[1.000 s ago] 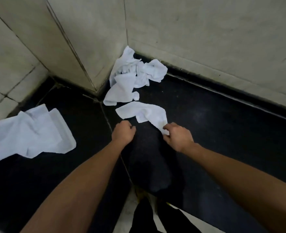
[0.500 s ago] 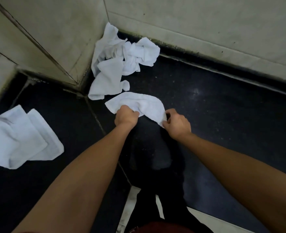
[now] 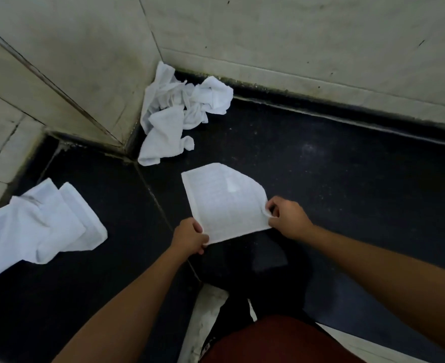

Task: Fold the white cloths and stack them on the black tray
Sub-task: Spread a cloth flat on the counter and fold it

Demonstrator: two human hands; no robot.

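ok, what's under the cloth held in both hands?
Only the black surface shows around the spread cloth. The patch directly beneath is covered, so nothing there can be confirmed. Flat or lifted: cannot tell.

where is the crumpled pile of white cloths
In the head view, the crumpled pile lies top centre in the wall corner, beyond the spread cloth.
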